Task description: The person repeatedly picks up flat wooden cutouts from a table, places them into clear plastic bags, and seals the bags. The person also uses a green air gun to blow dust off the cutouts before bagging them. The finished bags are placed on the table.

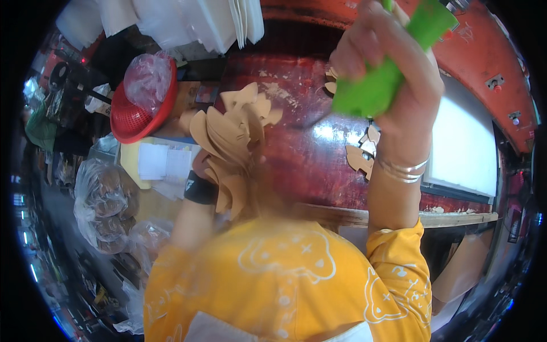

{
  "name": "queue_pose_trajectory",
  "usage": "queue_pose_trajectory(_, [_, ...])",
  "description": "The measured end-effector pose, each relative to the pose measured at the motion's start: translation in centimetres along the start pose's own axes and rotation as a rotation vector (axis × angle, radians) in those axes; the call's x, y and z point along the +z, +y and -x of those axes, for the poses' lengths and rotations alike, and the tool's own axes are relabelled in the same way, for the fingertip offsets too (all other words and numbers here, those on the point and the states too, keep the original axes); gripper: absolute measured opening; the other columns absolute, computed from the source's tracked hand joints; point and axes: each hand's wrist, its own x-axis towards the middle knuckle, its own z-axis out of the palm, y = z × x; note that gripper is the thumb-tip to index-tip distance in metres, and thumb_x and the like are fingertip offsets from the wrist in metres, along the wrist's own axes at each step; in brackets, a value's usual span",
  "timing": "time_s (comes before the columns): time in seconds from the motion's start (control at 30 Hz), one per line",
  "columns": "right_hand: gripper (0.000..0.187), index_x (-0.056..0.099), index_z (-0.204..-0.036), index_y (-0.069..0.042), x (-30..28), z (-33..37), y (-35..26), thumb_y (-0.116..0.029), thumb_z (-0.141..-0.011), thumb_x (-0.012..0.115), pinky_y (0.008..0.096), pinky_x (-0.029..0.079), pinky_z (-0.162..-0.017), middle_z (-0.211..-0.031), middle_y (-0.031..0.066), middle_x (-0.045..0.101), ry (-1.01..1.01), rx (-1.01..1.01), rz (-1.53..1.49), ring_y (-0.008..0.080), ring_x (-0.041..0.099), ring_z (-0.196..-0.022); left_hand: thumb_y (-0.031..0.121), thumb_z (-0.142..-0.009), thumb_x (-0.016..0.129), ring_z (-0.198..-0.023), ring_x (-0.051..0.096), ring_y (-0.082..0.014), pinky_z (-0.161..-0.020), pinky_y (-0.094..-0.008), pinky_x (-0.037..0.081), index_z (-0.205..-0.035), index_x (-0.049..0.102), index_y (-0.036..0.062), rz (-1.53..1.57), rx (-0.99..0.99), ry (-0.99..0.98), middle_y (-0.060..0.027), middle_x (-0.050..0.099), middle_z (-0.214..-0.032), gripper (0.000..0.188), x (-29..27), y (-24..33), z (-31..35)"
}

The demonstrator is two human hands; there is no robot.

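Note:
A thick bunch of curved tan sheet pieces (pixel 225 137), fanned out and overlapping, is gripped in my left hand (pixel 200 163). The pieces cover most of that hand; a black band shows at its wrist. My right hand (pixel 393 62), raised at the upper right with silvery bangles on the wrist, closes round a bright green object (pixel 370 91). Motion blurs this object, so its kind is unclear. Below the right hand, several more tan cut pieces (pixel 360 159) lie on the dark red tabletop (pixel 307 162).
Left of the bunch stand a red plastic basket (pixel 122 117) with a clear bag in it, papers (pixel 165 162) and a filled clear bag (pixel 105 205). A white panel (pixel 464 137) lies to the right, beside an orange machine (pixel 484 68). White sheets (pixel 171 23) hang above.

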Motion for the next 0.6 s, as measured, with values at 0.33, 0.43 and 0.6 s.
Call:
queue_pose_trajectory(0.33, [0.015, 0.042, -0.082, -0.008, -2.4, -1.1, 2.6, -0.019, -0.091, 0.047, 0.0236, 0.034, -0.050, -0.065, -0.0014, 0.038, -0.341, -0.236, 0.122, 0.0098, 0.043, -0.054, 0.017, -0.085, 0.058, -0.111, 0.054, -0.0288, -0.095, -0.0375, 0.042, -0.127, 0.046, 0.0032, -0.082, 0.015, 0.034, -0.0173, 0.055, -0.121, 0.046, -1.2, 1.8, 1.7])
queue_pose_trajectory(0.43, [0.014, 0.046, -0.085, -0.004, -2.8, -1.5, 3.0, -0.017, -0.088, 0.051, 0.0239, 0.038, -0.051, -0.067, 0.0006, 0.042, -0.469, -0.105, 0.024, 0.0121, 0.049, -0.058, 0.017, -0.084, 0.059, -0.110, 0.054, -0.0286, -0.094, -0.0369, 0.043, -0.126, 0.046, 0.0031, -0.092, 0.017, 0.029, -0.0175, 0.056, -0.120, 0.046, -0.9, 1.6, 1.6])
queue_pose_trajectory(0.6, [0.016, 0.049, -0.089, -0.002, -3.3, -1.6, 3.5, -0.017, -0.085, 0.054, 0.0245, 0.040, -0.051, -0.067, 0.0008, 0.045, -0.275, -0.122, 0.345, 0.0124, 0.052, -0.060, 0.016, -0.083, 0.061, -0.108, 0.056, -0.0284, -0.093, -0.0358, 0.044, -0.125, 0.048, 0.0029, -0.378, -0.100, -0.070, -0.0178, 0.057, -0.118, 0.046, 2.7, 5.0, 0.9])
